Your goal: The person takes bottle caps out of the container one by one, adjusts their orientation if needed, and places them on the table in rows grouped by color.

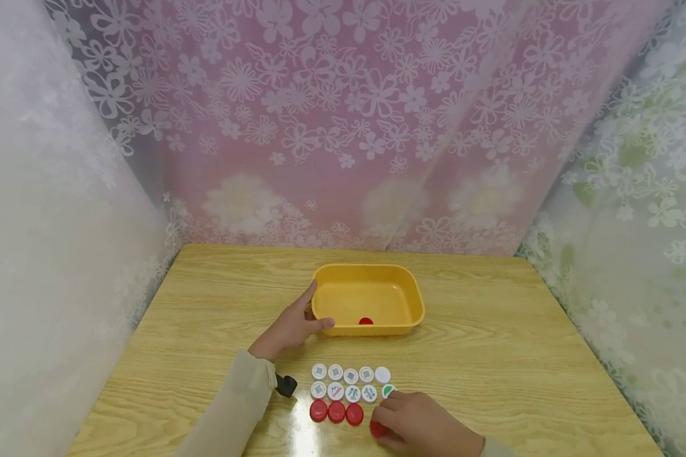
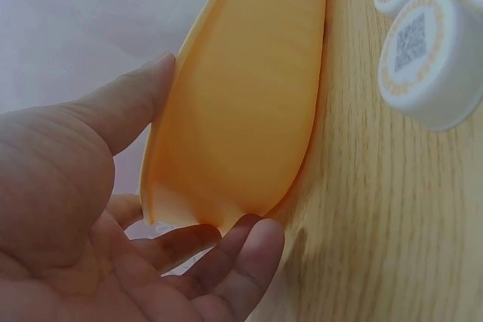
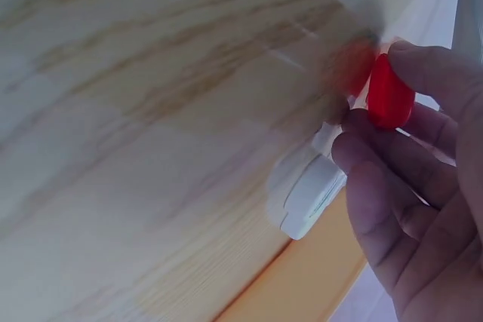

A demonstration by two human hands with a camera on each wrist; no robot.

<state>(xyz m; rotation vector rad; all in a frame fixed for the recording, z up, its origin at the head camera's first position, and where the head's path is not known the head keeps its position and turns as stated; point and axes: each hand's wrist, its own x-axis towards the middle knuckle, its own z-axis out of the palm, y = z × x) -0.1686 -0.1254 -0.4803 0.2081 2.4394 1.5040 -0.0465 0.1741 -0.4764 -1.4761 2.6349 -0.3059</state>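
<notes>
A yellow plastic basin [image 1: 371,331] stands on the table with one red bottle cap [image 1: 366,321] visible inside. My left hand [image 1: 291,327] holds its left end; the left wrist view has the thumb on the rim and curled fingers against the outer wall [image 2: 234,96]. At the front right, my right hand [image 1: 420,422] pinches a red bottle cap [image 3: 390,94] between thumb and fingers, close over the wood. Left of that hand, three red caps [image 1: 336,412] form a row. Beyond them lie two rows of white caps [image 1: 351,376], and a white-and-green one [image 1: 388,390] is partly covered by the fingers.
The wooden table [image 1: 491,330] reaches back to a pink flowered curtain [image 1: 343,127]. Pale curtains [image 1: 652,222] hang along both sides. A small black piece [image 1: 286,386] sticks out at the left sleeve.
</notes>
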